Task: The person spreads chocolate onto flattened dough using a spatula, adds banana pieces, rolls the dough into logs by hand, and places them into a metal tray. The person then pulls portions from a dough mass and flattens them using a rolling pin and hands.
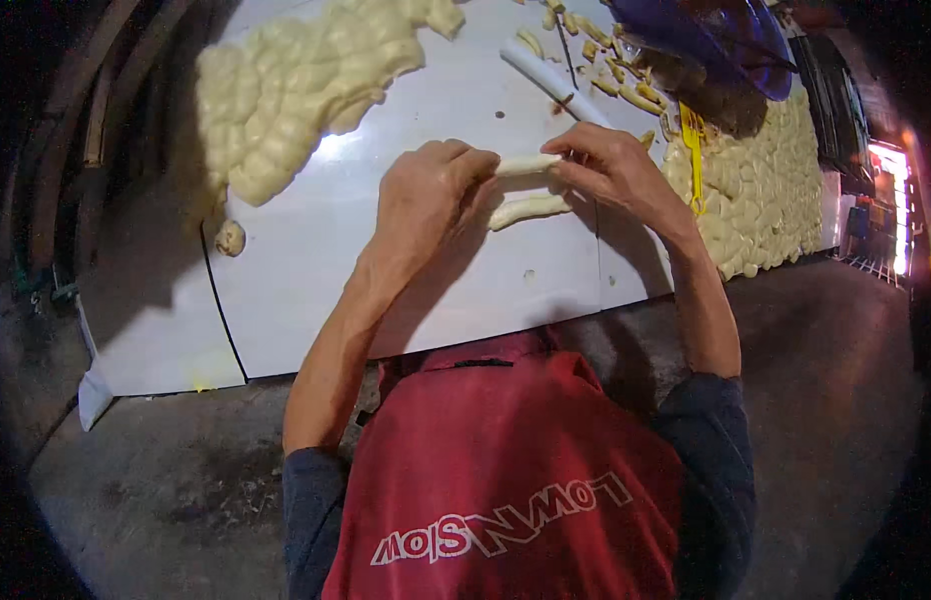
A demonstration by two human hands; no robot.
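Upper centre, left hand [434, 188] and right hand [618, 172] pinch the dough strip [526, 165], likely soft, best gripped at both ends

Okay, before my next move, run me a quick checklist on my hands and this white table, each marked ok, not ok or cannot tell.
1. Left hand on the left end of the pale piece: ok, its fingertips are there.
2. Right hand on the other end: ok, fingertips pinch it.
3. Second pale piece on the table: ok, it lies nearer your body than the held one.
4. Table surface free of specks: not ok, a dark speck sits beyond your hands.
5. White rod clear of your right hand: cannot tell, they overlap in view.
6. Underside of the held piece: cannot tell, hidden.
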